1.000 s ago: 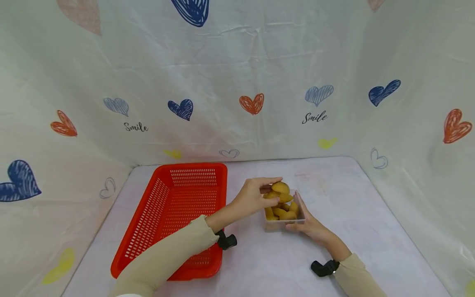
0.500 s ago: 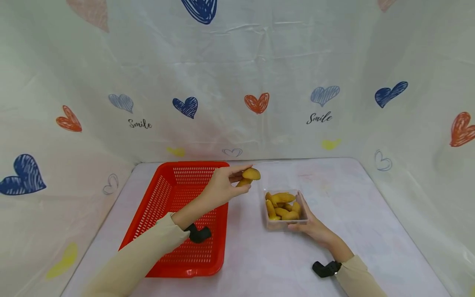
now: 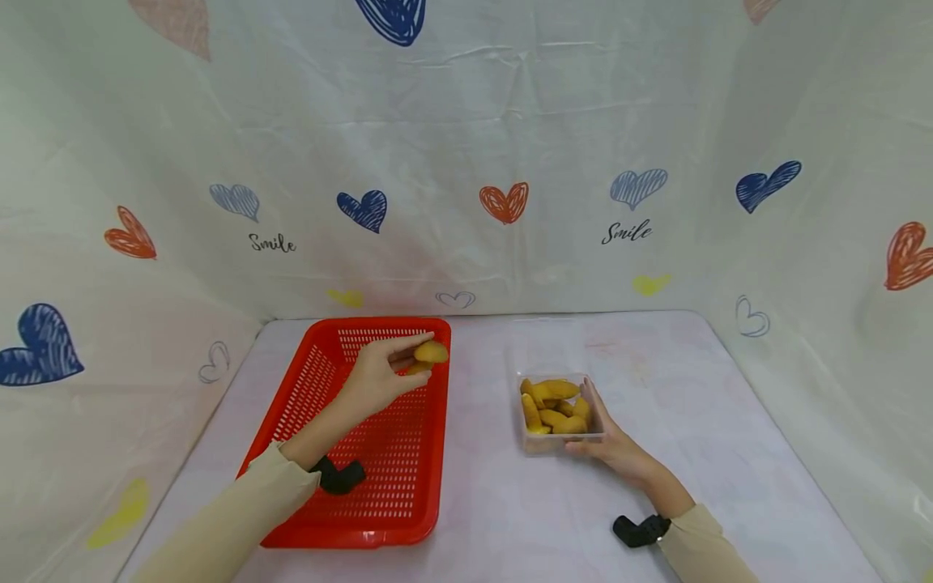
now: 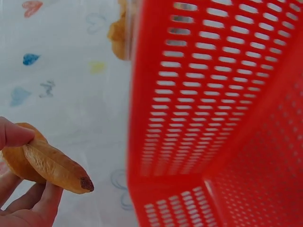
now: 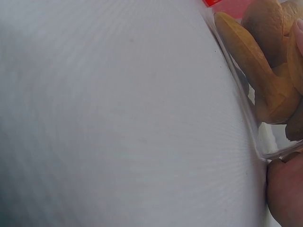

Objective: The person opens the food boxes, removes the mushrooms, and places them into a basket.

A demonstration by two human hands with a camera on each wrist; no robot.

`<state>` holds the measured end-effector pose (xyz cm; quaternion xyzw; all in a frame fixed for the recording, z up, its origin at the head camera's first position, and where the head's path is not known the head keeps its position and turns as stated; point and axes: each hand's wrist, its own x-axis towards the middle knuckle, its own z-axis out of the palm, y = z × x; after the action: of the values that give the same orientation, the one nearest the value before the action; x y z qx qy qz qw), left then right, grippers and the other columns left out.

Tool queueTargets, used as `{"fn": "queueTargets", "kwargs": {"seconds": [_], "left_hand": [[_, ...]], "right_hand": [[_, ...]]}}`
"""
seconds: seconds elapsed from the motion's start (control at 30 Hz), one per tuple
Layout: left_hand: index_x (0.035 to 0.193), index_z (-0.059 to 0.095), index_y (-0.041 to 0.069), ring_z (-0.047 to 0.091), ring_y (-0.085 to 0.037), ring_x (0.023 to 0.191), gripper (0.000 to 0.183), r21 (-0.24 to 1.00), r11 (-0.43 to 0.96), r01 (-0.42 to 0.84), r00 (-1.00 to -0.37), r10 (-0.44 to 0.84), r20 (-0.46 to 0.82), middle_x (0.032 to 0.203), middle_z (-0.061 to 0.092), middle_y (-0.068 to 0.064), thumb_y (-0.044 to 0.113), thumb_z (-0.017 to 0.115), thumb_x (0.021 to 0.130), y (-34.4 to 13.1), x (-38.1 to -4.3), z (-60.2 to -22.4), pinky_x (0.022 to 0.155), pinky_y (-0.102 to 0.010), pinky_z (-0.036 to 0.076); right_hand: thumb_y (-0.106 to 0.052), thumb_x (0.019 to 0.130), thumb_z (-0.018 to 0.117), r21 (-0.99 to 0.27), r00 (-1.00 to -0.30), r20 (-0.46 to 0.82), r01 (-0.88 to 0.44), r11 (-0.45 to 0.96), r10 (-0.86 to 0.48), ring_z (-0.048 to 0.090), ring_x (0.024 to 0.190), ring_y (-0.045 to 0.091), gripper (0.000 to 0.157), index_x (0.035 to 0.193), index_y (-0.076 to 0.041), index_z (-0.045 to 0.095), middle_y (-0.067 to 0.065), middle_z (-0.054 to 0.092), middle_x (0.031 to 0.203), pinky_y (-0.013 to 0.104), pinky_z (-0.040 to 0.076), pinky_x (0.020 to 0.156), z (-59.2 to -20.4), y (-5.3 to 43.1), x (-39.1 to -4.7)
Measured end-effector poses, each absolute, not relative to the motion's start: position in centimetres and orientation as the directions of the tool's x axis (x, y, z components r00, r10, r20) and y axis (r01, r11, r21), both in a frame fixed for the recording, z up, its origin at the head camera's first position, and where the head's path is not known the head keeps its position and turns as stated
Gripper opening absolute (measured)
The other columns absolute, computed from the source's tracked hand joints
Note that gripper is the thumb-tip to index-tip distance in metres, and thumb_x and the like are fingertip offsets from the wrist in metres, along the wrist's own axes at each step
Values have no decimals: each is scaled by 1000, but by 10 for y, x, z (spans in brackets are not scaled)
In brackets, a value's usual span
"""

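Note:
Over the back right part of the red plastic basket (image 3: 436,470), my left hand (image 3: 373,376) pinches a yellow-brown mushroom (image 3: 432,351) between thumb and fingers. The left wrist view shows this mushroom (image 4: 59,168) beside the basket wall, with a dark tip at its lower end. My right hand (image 3: 618,447) holds the near right corner of a clear plastic box (image 3: 550,444), thumb at the front and fingers along the right side. Several more mushrooms (image 3: 557,410) lie heaped in the box. In the right wrist view, only part of my right hand (image 5: 286,189) shows at the box corner.
Both containers stand on a white-covered table (image 3: 496,510), the basket left and the box right, with a gap between them. A white curtain (image 3: 437,129) printed with hearts hangs behind and at the sides. The basket has raised, slotted walls.
My left hand has lifted a mushroom out of the clear box and carried it left, over the basket. The right hand stays at the box.

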<state>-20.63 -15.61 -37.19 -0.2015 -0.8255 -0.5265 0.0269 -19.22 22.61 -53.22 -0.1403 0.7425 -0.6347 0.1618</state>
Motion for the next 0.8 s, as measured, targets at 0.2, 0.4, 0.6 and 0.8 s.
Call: {"fn": "queueTargets", "kwargs": {"seconds": [0.2, 0.4, 0.6, 0.8], "left_hand": [[123, 60, 11, 59, -25, 105, 48, 870, 397, 292, -948, 244, 207, 120, 57, -10, 1, 71, 78, -183, -213, -391, 83, -32, 50], [124, 58, 5, 58, -29, 106, 49, 868, 423, 261, -960, 204, 190, 121, 57, -15, 0, 70, 78, -201, -225, -414, 83, -30, 49], [124, 57, 2, 59, -30, 104, 49, 845, 475, 245, -967, 187, 175, 120, 58, -17, -1, 70, 77, -208, -237, -437, 82, -31, 50], [124, 57, 2, 59, -30, 102, 49, 841, 495, 218, -973, 178, 148, 119, 58, -17, -5, 69, 76, -207, -247, -453, 83, -35, 50]], "right_hand": [[-14, 82, 69, -986, -909, -72, 4, 164, -410, -17, 136, 29, 105, 143, -44, -10, -2, -13, 153, 70, -3, 96, -532, 225, -192], [-14, 82, 70, -985, -914, -66, -3, 170, -400, -16, 136, 29, 105, 144, -42, -10, -2, -12, 152, 69, -1, 97, -533, 226, -192], [-13, 82, 70, -985, -915, -67, -2, 171, -399, -16, 136, 29, 105, 144, -41, -10, -3, -12, 152, 70, -2, 96, -533, 225, -191], [-13, 83, 69, -986, -913, -65, -4, 169, -402, -17, 136, 28, 104, 144, -43, -9, -4, -11, 152, 70, -2, 96, -533, 225, -192]]}}
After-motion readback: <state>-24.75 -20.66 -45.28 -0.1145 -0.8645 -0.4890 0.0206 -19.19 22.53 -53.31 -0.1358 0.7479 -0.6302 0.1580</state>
